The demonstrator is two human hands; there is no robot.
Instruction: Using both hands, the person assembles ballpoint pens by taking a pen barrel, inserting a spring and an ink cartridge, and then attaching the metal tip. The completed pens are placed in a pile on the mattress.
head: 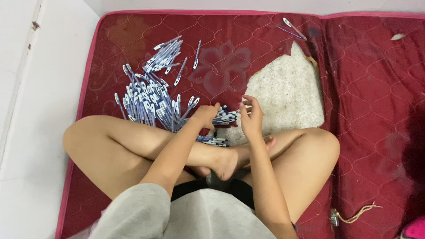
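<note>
A pen pile [150, 95] crowds the left (legs behind), while the mattress [372, 88] lies open rightward.

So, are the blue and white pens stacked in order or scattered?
Scattered. The pens lie loose on the red mat, pointing many ways, beside the left hand.
</note>
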